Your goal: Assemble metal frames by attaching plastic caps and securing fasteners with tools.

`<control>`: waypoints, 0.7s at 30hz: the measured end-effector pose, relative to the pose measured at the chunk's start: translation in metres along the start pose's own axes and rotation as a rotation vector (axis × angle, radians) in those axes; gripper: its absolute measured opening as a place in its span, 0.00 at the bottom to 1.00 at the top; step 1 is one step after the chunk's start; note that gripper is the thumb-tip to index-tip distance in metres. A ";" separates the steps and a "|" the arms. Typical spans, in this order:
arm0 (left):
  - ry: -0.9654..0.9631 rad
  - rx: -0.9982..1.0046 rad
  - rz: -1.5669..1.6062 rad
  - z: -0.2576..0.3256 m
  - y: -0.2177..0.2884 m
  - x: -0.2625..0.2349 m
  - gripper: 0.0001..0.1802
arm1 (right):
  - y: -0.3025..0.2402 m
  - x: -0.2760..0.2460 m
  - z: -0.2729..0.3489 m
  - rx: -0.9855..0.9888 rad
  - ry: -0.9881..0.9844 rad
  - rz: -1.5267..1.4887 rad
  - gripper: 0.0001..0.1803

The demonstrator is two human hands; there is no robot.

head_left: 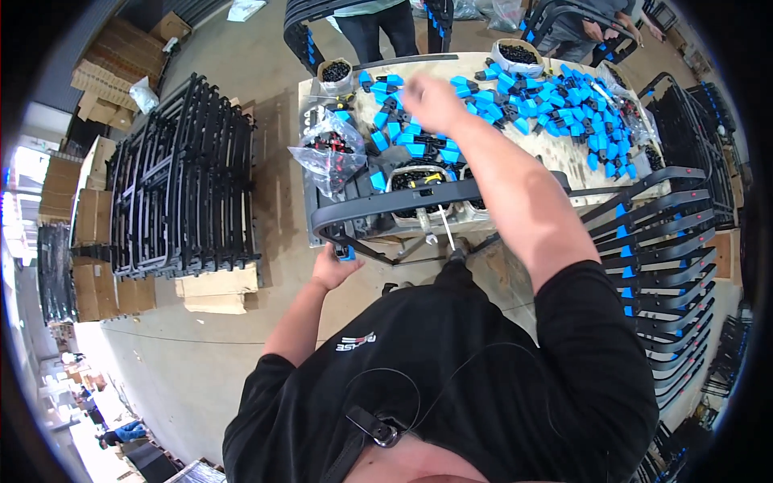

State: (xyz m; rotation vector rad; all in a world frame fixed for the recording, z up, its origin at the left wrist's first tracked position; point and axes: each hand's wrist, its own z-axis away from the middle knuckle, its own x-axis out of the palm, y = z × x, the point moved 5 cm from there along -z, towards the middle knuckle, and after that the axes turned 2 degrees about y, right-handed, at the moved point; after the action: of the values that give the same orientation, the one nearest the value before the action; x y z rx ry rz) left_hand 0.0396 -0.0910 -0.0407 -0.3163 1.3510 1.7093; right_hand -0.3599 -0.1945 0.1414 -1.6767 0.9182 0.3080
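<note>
A curved black metal frame [374,208] lies across the table's near edge. Below its left end, my left hand [330,270] is closed around a blue-and-black plastic fitting [345,253]; whether the fitting is fixed to the frame cannot be made out. My right hand [435,105] reaches over the table, above a spread of blue-and-black fittings [483,101]. Its fingers are smeared by motion, so what they hold, if anything, does not show. Under the frame's bar stands a box of small black parts [407,179], with a yellow-and-black tool [427,181] on it. Wrenches [431,238] hang at the near edge.
A plastic bag of red and black parts [330,149] sits at the table's left. Tubs of black pieces [519,55] stand along the far side. Black frames are stacked at left [185,177] and right [668,274]. Two people [378,32] are beyond the table.
</note>
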 end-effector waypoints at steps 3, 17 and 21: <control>-0.154 -0.017 -0.091 -0.013 -0.016 -0.041 0.32 | 0.005 0.034 0.007 -0.145 -0.624 0.166 0.14; 0.093 -0.021 -0.761 -0.278 0.108 -0.083 0.22 | 0.040 0.038 0.013 0.156 -0.860 0.237 0.22; 0.145 -0.041 -0.785 -0.283 0.099 -0.082 0.25 | 0.030 0.037 0.008 0.154 -0.842 0.219 0.23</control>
State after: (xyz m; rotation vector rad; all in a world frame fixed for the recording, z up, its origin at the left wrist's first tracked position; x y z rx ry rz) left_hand -0.0806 -0.3769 -0.0268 -0.8777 1.0787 1.0644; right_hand -0.3542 -0.2038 0.0939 -1.1263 0.4605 0.9764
